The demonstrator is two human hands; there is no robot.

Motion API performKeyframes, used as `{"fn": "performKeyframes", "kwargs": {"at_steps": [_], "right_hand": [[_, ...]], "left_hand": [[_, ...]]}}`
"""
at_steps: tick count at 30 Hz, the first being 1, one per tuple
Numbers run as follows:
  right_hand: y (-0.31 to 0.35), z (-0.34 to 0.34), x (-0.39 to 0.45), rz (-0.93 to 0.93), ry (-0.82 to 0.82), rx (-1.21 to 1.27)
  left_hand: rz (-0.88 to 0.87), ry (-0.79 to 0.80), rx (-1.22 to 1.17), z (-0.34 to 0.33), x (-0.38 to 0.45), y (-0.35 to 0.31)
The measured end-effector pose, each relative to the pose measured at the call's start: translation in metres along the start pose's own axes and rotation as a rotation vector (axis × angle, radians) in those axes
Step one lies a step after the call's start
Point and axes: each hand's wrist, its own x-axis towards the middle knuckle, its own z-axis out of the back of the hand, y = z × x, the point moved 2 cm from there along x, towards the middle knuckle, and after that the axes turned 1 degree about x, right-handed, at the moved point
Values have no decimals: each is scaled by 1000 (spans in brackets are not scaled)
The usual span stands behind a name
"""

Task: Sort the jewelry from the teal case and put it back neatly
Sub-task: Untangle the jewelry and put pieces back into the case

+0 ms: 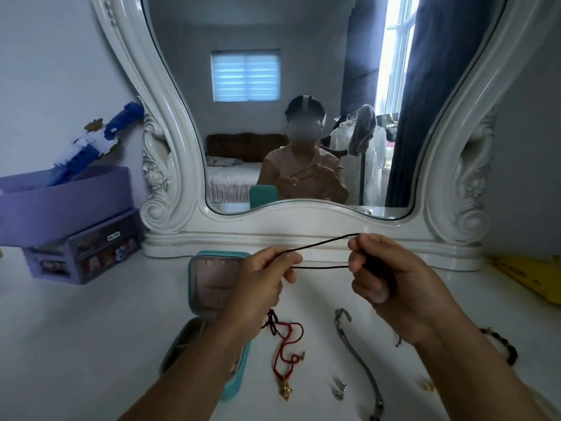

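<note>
Your left hand [267, 278] and your right hand [391, 275] are up in front of the mirror [170, 153], and both sets of fingers pinch a thin black cord [321, 243] stretched in a loop between them. The teal case [194, 287] lies open on the white table [76, 344], under your left arm. Just beside it lie a red cord necklace [288, 350], a grey strap [358, 354] and a small ring [339, 387].

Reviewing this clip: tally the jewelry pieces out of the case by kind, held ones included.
Cord necklaces: 2, black cord in both hands' grip, red cord with gold pendant
Silver watch: 1
Dark beaded bracelet: 1
Silver ring: 1
Small gold piece: 1
Total: 6
</note>
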Motion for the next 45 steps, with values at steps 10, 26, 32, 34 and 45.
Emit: {"fn": "performKeyframes", "kwargs": {"at_steps": [10,26,32,34,45], "right_hand": [[-39,45,19,-61,-478,-343],[-37,-9,-6,83,165,-648],[-31,10,-1,18,-186,-489],[-34,11,-1,-26,-223,-492],[-37,1,-7,-26,219,-358]], "left_hand": [[96,10,-786,23,7,9],[-26,358,102,1,-18,19],[108,481,-76,15,-11,20],[142,625,-532,19,-6,18],[-37,490,147,3,-11,41]]}}
